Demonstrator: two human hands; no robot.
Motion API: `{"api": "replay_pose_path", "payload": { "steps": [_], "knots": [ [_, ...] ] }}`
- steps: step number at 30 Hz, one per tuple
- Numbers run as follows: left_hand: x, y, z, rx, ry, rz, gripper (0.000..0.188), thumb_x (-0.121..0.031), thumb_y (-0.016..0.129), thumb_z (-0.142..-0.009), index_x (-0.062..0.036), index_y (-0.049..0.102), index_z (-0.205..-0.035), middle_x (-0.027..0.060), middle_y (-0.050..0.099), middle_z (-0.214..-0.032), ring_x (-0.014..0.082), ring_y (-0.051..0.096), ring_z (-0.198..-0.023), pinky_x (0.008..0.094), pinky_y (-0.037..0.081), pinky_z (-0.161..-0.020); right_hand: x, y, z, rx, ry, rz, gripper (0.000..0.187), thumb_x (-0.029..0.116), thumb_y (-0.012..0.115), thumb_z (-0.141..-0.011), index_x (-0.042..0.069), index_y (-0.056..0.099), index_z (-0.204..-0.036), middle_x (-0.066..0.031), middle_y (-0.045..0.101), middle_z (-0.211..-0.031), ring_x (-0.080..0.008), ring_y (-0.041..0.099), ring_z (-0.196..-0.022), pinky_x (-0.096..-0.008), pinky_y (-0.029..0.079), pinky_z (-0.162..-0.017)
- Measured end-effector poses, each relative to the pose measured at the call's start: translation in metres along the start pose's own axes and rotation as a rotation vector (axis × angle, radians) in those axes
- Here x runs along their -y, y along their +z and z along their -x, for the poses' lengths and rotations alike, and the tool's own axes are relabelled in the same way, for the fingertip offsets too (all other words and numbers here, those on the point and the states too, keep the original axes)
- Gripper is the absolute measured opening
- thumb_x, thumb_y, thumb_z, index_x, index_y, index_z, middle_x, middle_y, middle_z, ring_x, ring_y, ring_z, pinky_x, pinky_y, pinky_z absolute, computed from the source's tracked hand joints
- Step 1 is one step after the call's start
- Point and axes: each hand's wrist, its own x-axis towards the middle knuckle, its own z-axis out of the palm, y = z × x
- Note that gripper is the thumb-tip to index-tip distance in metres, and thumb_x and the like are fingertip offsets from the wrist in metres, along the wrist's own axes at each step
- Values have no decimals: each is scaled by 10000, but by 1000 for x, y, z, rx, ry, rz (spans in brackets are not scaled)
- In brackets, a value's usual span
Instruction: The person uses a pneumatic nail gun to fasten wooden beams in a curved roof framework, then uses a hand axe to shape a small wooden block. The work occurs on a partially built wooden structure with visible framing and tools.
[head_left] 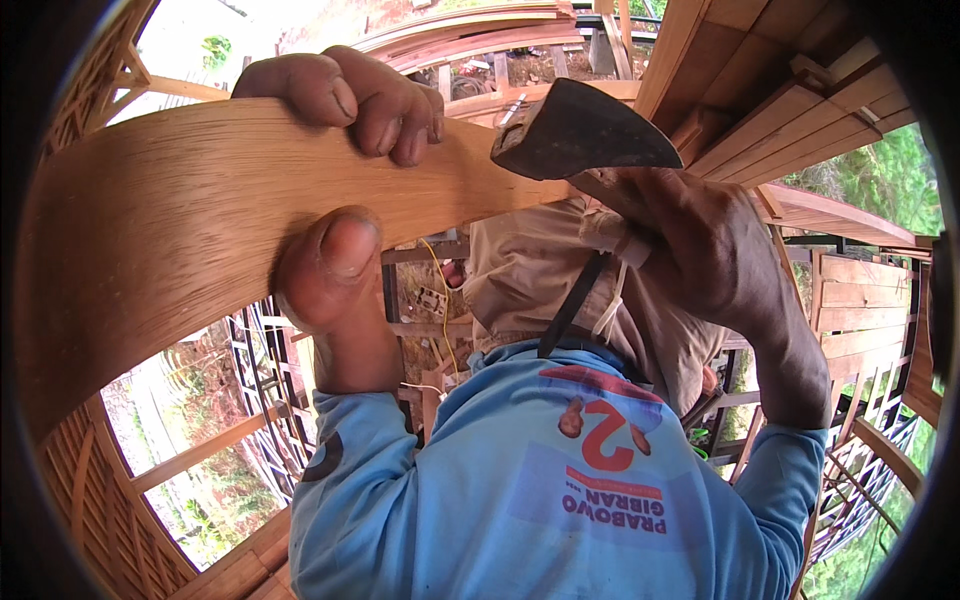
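A smooth, light-brown wooden board [190,200] runs from the left edge toward the middle, close to the camera. My left hand [345,240] is closed on it, fingers over the far edge and thumb pressed against the near side. My right hand [690,240] is wrapped round a hammer [590,130], whose dark metal head tapers to a point on the right. The head overlaps the board's right end in this view; whether they touch, I cannot tell. Below the right hand a dark strip [574,305], perhaps the handle's lower part, slants down beside a pale string [609,310].
Wooden planks [800,120] are stacked or fixed at the upper right. More long boards [470,35] lie at the far side. Beneath me, open framing of beams [430,330] shows ground with a yellow cord [440,280]. A slatted wooden panel [865,305] stands at right.
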Motion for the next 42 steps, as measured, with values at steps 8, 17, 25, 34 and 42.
{"api": "replay_pose_path", "payload": {
  "steps": [8, 17, 25, 34, 42],
  "knots": [
    [-3, 13, -5, 33, 1, -18, 484, -350, 681, -849, -124, 464, -1219, 59, 455, -998, 202, 490, -933, 433, 394, -859, -11, -12, 2, 178, -7, 161, 427, 251, 736, -894, 155, 621, -1294, -80, 712, -1080, -295, 718, -739, -398, 553, -587],
    [9, 8, 6, -125, 2, 29, 448, -290, 631, -884, -99, 482, -1261, 75, 494, -1029, 218, 512, -969, 459, 398, -903, -22, 15, 21, 184, 102, 126, 406, 228, 728, -913, 67, 588, -1258, -149, 699, -1021, -361, 702, -895, -430, 536, -682],
    [-2, 16, 31, -563, -39, 29, 329, -276, 541, -928, -84, 585, -1191, 85, 562, -981, 242, 540, -915, 484, 418, -900, -10, 64, 43, 47, 787, -1079, 392, 363, 694, -967, 41, 554, -1140, -37, 586, -762, -121, 582, -570, -253, 458, -497],
    [1, 4, 46, -869, -99, 12, 164, -285, 564, -954, -123, 579, -976, 45, 558, -838, 218, 551, -795, 460, 439, -827, 13, 104, 22, 0, 935, -1452, 358, 391, 618, -1011, 49, 550, -1090, -32, 540, -752, -120, 531, -510, -270, 450, -461],
    [5, 17, 27, -986, -117, -168, 198, -307, 641, -951, -122, 575, -924, 38, 543, -792, 208, 562, -745, 421, 467, -753, 24, 114, 2, -168, 924, -1608, 321, 365, 586, -1030, 53, 542, -1094, -42, 552, -748, -126, 533, -500, -277, 454, -457]
  ]
}}
